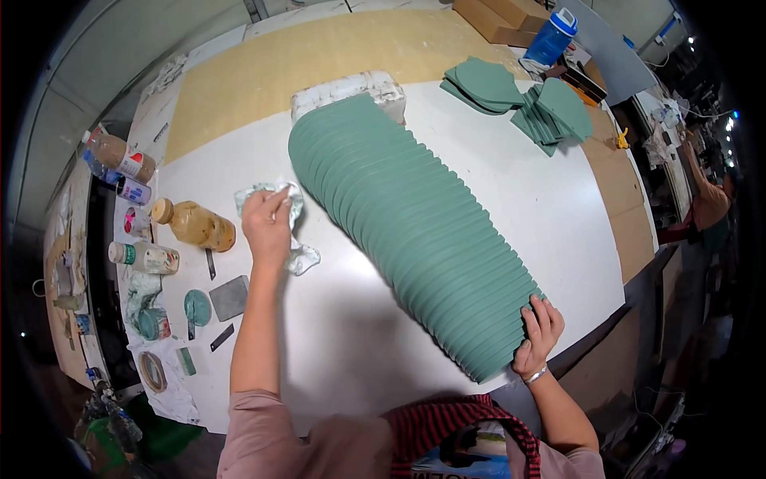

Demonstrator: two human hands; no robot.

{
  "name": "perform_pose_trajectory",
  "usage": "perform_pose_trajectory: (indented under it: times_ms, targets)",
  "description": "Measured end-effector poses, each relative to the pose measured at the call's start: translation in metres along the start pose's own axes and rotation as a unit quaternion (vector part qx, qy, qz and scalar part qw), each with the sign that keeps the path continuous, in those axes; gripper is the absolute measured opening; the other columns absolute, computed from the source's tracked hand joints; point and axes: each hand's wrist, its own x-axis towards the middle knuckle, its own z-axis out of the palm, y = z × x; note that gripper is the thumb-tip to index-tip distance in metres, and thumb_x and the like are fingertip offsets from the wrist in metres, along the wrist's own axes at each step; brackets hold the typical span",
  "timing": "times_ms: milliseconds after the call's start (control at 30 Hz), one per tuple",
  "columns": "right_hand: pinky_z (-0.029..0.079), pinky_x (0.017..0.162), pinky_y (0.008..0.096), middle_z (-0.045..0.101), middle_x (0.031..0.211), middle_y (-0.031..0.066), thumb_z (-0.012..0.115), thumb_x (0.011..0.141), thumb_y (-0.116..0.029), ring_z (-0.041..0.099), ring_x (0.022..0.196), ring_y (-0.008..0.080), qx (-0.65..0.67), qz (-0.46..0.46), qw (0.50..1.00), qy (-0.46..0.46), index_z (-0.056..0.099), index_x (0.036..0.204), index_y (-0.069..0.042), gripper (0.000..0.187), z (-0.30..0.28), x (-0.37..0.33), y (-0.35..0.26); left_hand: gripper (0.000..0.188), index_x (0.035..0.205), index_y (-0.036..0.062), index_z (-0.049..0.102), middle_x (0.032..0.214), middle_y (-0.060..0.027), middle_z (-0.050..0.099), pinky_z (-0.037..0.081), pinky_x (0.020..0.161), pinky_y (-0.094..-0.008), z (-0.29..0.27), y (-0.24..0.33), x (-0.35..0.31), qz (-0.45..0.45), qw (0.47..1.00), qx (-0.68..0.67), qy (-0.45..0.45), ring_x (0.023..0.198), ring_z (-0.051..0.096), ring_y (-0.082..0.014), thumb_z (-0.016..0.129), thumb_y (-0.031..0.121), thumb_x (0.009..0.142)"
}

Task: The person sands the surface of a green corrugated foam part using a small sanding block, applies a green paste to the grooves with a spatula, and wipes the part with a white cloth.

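A long row of overlapping flat green pieces [399, 223] with rounded edges runs diagonally over the white table, from the far middle to the near right. Its far end leans on a white wrapped block [387, 89]. My left hand [267, 223] is closed on a crumpled, green-stained white rag [303, 259], on the table left of the row. At the near right end of the row, my right hand [541, 335] grips the last pieces, its fingers bent over their edge and its thumb lower down.
More green pieces [483, 82] lie in loose stacks at the back right, near a blue bottle [550, 38] and cardboard boxes [499, 20]. Along the left stand a bottle of yellowish liquid [195, 225], other bottles, a grey block [230, 298] and a tape roll [152, 372]. Another person [708, 195] is at far right.
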Motion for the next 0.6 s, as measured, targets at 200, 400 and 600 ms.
perform_pose_trajectory:
  times_ms: [200,400,600]
  targets:
    - [0.033,0.107,0.0507,0.061,0.132,0.0232,0.036,0.095,-0.031,0.049,0.125,0.0416,-0.013,0.003,1.0,0.002,0.064,0.116,0.005,0.051,0.0,-0.007,0.003,0.019,0.096,0.0078,0.077,0.089,-0.0092,0.065,0.047,0.078,-0.0381,0.041,0.067,0.051,0.122,0.99,-0.054,0.049,0.087,0.06,-0.0286,0.074,0.008,0.077]
    - [0.033,0.107,0.051,0.06,0.133,0.0231,0.036,0.094,-0.032,0.048,0.126,0.041,0.003,-0.002,1.0,0.003,0.064,0.118,0.004,0.052,0.001,-0.006,0.0,0.013,0.086,0.0145,0.076,0.089,-0.0046,0.064,0.044,0.08,-0.0432,0.112,0.121,0.089,0.207,0.97,0.124,0.003,0.096,0.058,-0.0268,0.076,0.023,0.076]
    - [0.033,0.107,0.0505,0.06,0.133,0.0229,0.036,0.094,-0.032,0.048,0.126,0.0405,-0.002,0.003,1.0,-0.003,0.065,0.118,0.004,0.052,-0.002,-0.006,0.003,0.012,0.087,0.0167,0.077,0.093,-0.005,0.063,0.043,0.082,-0.0431,0.097,0.102,0.073,0.144,0.984,0.105,0.007,0.099,0.056,-0.0267,0.074,0.021,0.076]
